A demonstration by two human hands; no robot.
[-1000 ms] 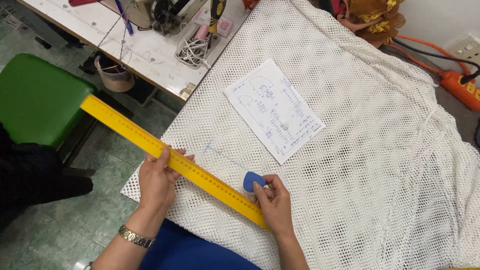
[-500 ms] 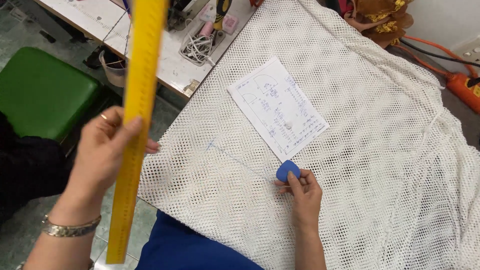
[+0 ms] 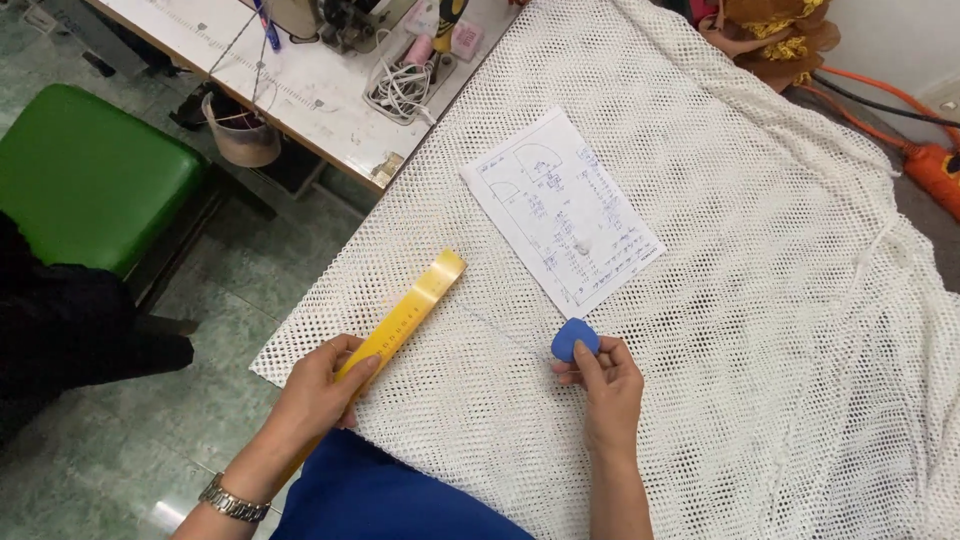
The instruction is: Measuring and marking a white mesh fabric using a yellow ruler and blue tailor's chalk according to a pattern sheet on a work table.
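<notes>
Mesh fabric (image 3: 760, 300) — white and open-weave — covers the table in front of you. Your left hand (image 3: 325, 385) grips a yellow ruler (image 3: 405, 315) near its lower end, its far tip lying on the mesh by the cloth's left edge. Your right hand (image 3: 605, 385) pinches a blue tailor's chalk (image 3: 574, 338) at the fingertips, apparently touching the fabric — just below a white paper sheet (image 3: 560, 210) of pattern sketches. A green stool (image 3: 90, 170) stands off left.

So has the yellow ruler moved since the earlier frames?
Yes. The yellow ruler, held in the left hand, was raised upright half a second ago. Now it lies low on the white mesh fabric, left of the paper sheet.
</notes>
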